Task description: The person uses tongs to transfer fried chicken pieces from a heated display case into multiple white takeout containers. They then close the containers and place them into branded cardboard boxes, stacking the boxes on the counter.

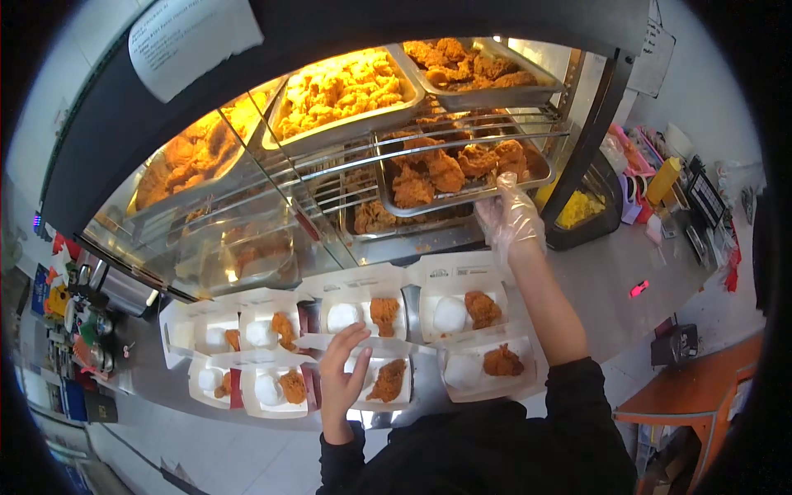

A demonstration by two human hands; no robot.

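My right hand [510, 223], in a clear plastic glove, grips the front rim of a metal tray [461, 201] inside a glass food warmer. Pieces of fried chicken [445, 170] lie on that tray. My left hand [345, 371] is bare, thumb apart from the fingers, over the open paper boxes; whether it touches a lid, I cannot tell. Two rows of white boxes stand on the counter. Those I see into hold a white wrapped mound [450, 314] beside a piece of fried chicken [482, 309]. My left hand partly covers one box [406, 380] in the near row.
Trays of lit fried food [346, 86] fill the warmer's upper shelf. Its dark post [588, 130] rises right of my right hand. A black tub with yellow food [578, 210] stands beside it. On the steel counter [581, 278] lies a pink marker [638, 289]; a yellow squeeze bottle [664, 179] stands farther right.
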